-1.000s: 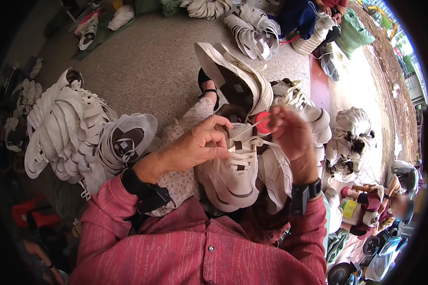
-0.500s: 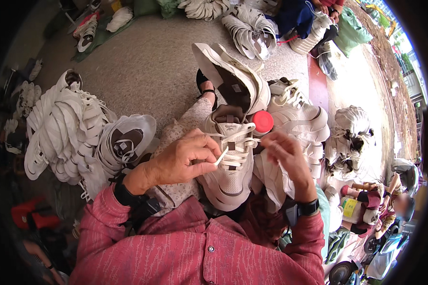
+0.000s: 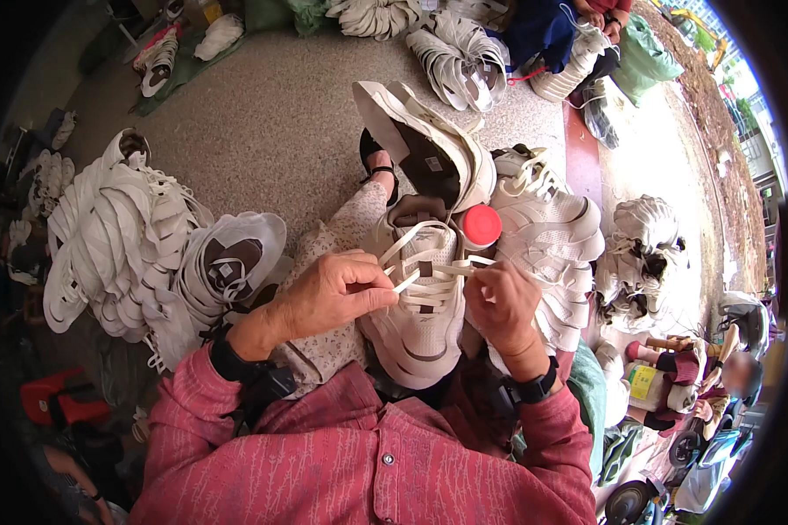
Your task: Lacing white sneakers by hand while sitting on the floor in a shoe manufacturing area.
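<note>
Left hand (image 3: 337,296) pinches one end of the flat white lace (image 3: 429,271), right hand (image 3: 502,302) grips the other end, both fists closed tight on it. The lace crosses the upper eyelets of the cream sneaker (image 3: 420,306), which sits toe-down on the person's lap, above the red shirt (image 3: 368,455). Lower rows look threaded; the top ones and the knot seem left. A red cap (image 3: 481,225) sits just beyond; laced shoes (image 3: 552,236) pile at right, and white uppers (image 3: 123,245) on the floor at left.
</note>
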{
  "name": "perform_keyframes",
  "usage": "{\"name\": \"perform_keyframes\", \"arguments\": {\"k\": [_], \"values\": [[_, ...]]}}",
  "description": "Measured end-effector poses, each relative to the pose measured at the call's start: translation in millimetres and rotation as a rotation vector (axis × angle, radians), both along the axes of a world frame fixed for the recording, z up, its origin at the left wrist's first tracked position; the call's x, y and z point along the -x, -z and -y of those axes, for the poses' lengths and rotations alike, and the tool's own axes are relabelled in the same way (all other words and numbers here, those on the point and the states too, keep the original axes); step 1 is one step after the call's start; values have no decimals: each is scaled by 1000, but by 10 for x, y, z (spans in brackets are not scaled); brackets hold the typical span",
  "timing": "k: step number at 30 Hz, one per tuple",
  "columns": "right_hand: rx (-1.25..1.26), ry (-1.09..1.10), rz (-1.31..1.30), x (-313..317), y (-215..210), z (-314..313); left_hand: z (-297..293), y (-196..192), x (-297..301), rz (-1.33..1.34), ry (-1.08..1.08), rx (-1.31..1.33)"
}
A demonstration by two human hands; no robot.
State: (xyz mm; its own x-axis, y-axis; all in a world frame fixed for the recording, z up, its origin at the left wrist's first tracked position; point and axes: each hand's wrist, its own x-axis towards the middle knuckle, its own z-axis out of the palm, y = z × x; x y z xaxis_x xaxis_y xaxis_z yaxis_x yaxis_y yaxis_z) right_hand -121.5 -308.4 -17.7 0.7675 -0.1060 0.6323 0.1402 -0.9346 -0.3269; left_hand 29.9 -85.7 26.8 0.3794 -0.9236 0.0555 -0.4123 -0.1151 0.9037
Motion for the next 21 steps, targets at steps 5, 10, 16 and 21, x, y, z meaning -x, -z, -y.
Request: {"name": "perform_keyframes", "arguments": {"k": [5, 10, 16, 21], "values": [[89, 29, -4, -6, -88, -22, -10, 13, 14, -104, -8, -46], [-443, -44, -320, 102, -278, 10, -26, 36, -101, 125, -91, 107], [-577, -67, -215, -12, -295, 186, 158, -36, -257, 222, -104, 142], [-535, -106, -480, -420, -419, 280, 317, 5, -312, 73, -67, 133]]}}
